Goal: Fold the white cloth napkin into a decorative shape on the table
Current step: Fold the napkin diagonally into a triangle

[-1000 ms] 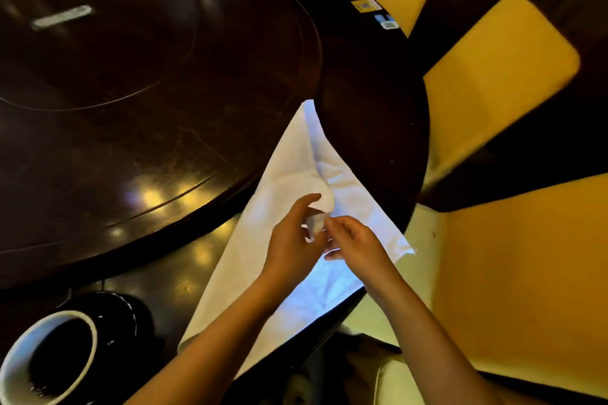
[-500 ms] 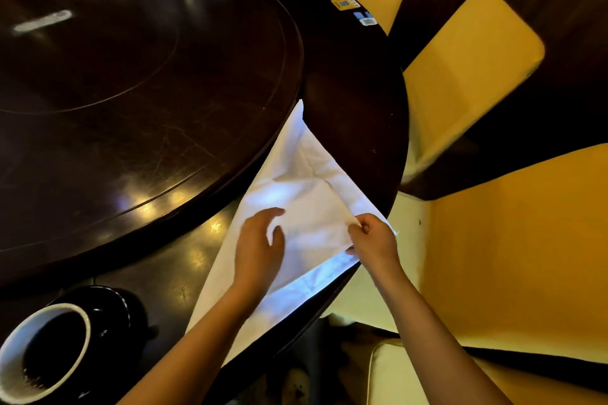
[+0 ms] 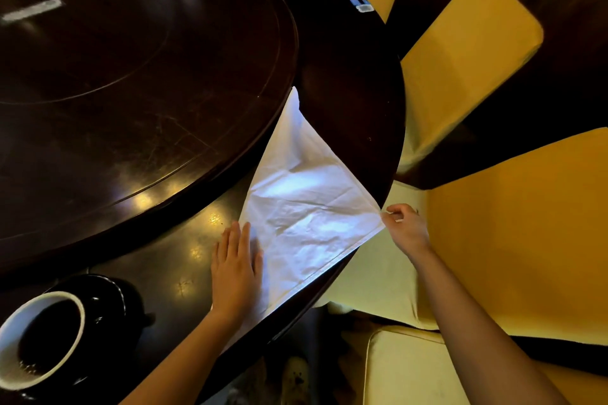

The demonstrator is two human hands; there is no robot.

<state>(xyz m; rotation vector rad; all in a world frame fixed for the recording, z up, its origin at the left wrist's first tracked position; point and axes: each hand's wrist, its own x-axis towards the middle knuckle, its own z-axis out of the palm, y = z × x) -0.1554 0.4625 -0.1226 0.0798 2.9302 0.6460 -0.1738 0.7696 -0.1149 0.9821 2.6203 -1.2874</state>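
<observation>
A cup [image 3: 42, 340] stands on a black saucer [image 3: 110, 293]; yellow chairs [image 3: 460, 52] nearby.

One napkin [image 3: 306, 207], one cup [image 3: 11, 371], two hands [image 3: 235, 270] [image 3: 406, 228]

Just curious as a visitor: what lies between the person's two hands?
The white napkin, spread on the table, lies between left hand and right hand; head view.

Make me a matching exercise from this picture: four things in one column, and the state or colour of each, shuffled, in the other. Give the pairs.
1. left hand
2. right hand
3. cup
4. chair

A. yellow
B. pinches a corner of the napkin
C. lies flat on the napkin's left edge
D. white rim, dark inside

Pairs: 1-C, 2-B, 3-D, 4-A
</observation>
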